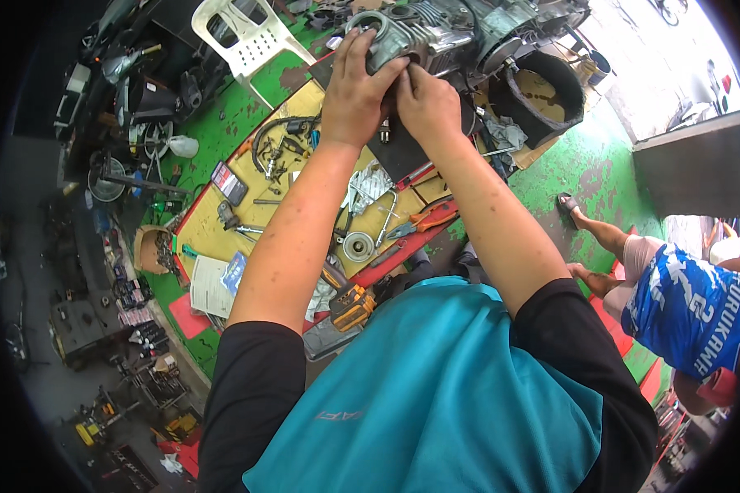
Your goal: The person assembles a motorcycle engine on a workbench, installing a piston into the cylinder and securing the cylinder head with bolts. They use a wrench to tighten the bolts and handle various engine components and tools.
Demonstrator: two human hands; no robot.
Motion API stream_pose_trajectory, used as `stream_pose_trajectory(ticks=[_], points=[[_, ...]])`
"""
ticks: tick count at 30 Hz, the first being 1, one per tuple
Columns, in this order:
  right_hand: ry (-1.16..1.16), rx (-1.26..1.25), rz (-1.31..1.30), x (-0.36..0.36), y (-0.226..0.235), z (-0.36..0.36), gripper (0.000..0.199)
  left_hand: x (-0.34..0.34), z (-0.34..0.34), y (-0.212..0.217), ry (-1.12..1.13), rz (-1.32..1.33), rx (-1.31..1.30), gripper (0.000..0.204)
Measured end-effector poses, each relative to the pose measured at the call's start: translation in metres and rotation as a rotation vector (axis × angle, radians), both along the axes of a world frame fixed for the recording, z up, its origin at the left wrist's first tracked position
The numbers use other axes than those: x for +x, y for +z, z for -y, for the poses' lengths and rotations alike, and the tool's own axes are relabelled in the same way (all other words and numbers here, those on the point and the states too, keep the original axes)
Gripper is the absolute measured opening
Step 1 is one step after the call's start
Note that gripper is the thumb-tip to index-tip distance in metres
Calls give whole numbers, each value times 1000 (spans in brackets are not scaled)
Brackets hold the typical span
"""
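Note:
At the far end of the table lies a grey metal engine (419, 37) with cooling fins and a round opening. My left hand (353, 103) grips its near side, fingers reaching over the metal and thumb pointing right. Close beside it, my right hand (430, 107) has its fingers curled together against the engine's near face. The thumbs nearly meet there. What the right fingertips pinch, if anything, is hidden. Just below the hands, a small spark plug-like metal piece (385, 131) shows between the wrists.
On the yellow-topped table (296, 185) lie orange-handled pliers (436, 215), a round metal part (358, 246) and a yellow-black power tool (353, 307). A white plastic chair (251, 41) stands beyond. At right are a black container (563, 90) holding liquid and a person in blue (691, 304).

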State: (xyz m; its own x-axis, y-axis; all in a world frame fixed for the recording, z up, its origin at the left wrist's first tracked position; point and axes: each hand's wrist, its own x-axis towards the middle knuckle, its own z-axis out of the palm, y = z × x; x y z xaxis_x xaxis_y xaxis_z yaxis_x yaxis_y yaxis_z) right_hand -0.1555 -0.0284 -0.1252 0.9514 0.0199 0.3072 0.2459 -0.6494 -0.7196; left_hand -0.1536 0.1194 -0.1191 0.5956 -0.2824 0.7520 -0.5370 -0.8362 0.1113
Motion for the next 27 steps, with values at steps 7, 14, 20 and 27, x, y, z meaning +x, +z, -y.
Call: stream_pose_trajectory(ticks=[7,14,20,27], points=[[300,141,138,-56,-56,32,21,0,0,2,-8,-6,-2,60],[643,-557,-330,-141,-183,38,23,-2,-1,3,-3,-32,9,58],[825,-787,-390,-112,-200,7,34,-3,-1,7,6,-26,33,57],[921,-822,-124,-114,-174,34,28,-1,-3,16,-15,3,97,58]])
